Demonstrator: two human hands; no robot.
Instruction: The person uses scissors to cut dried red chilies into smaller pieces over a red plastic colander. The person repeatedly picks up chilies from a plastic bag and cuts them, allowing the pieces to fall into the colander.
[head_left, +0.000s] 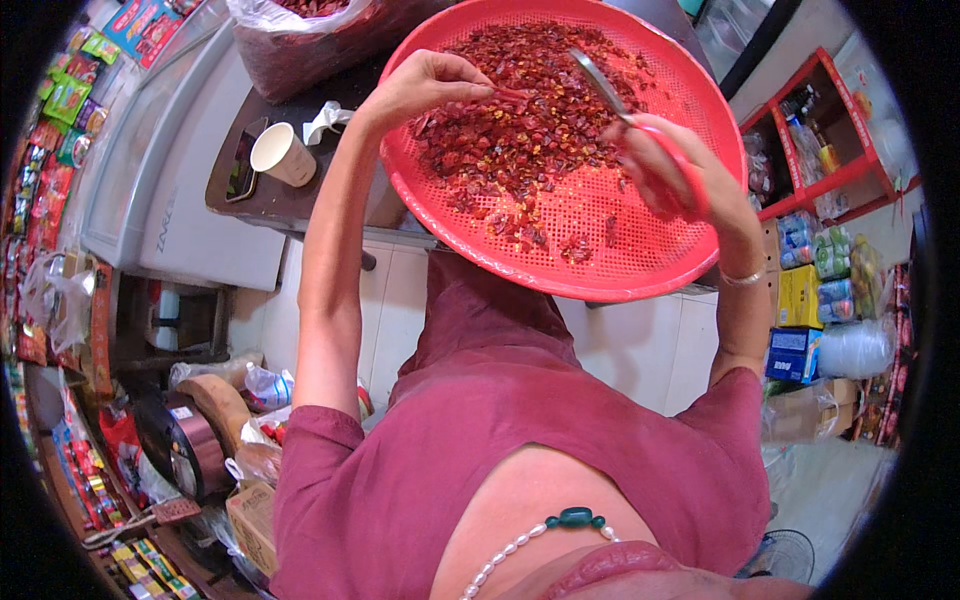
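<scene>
Between the thumb and fingers of my left hand (426, 84) is a dried red chili (511, 94), its free end pointing right. My right hand (679, 165) grips the red handles of a pair of scissors (602, 84), partly blurred. Their metal blades point up and left, apart from the chili. Both hands are over a round red plastic sieve basket (660, 244). Cut dried chili pieces (517, 139) with yellow seeds are heaped across its middle and far side, thinning out towards me.
A plastic-lined bag of dried chilies (300, 64) stands beyond my left arm. A paper cup (285, 156) and crumpled tissue (326, 121) sit on the dark table (292, 208). Left is a chest freezer (214, 150); right, a red shelf (840, 184) and stacked packs (796, 296).
</scene>
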